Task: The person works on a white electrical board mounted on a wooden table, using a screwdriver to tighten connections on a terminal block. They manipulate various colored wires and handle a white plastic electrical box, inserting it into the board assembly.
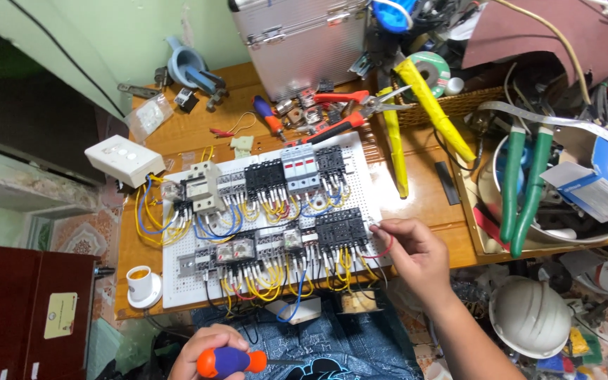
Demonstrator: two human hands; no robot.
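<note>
Wires crowd a white perforated board [177,278] laid flat on a wooden table [191,130], hiding most of the terminals beneath the black relays [341,229]. The person's right hand [413,255] pinches a thin red wire [386,248] at the board's right edge, fingers closed around it; where its far end goes is hard to make out. The left hand [202,359], cut off at the near edge, grips an orange-and-blue screwdriver [232,362] over a denim lap, well apart from the board. Open tabletop is scarce: a small white cup [139,281] sits at the near left corner, a white switch box [123,160] overhangs the left edge, red-handled pliers [346,112] lie beyond the board, and a bowl with green-handled pliers [522,186] fills the right.
</note>
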